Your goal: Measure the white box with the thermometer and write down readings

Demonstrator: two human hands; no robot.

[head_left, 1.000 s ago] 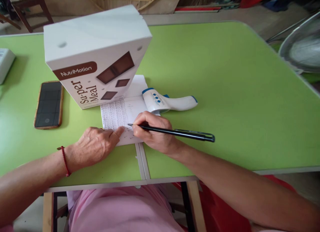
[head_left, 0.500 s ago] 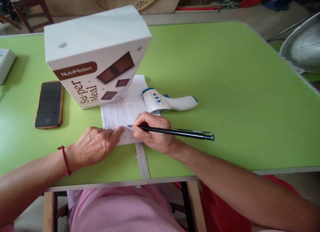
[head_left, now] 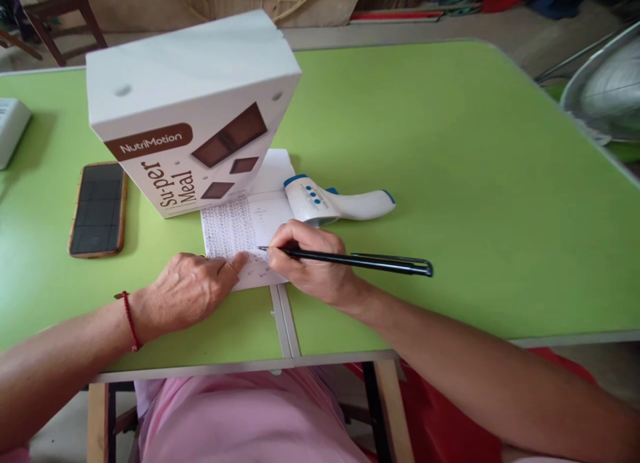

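A paper booklet with rows of small handwriting lies open on the green table. My right hand is closed around a black pen, and the pen's tip is at the written page. Flat at the lower left edge of the booklet rests my left hand, its thumb stretched out onto the paper; the other fingers are partly hidden. A white and blue infrared thermometer lies across the booklet's right side. Behind my left hand, a tall white NutriMotion box stands over part of the booklet.
A phone in a brown case lies left of the box. Farther left is a white object, cut off by the frame. The green table has a metal-edged seam near my hands. A chair stands beyond it.
My right hand and the pen have shifted slightly to the right. The left hand, booklet and thermometer look unmoved.
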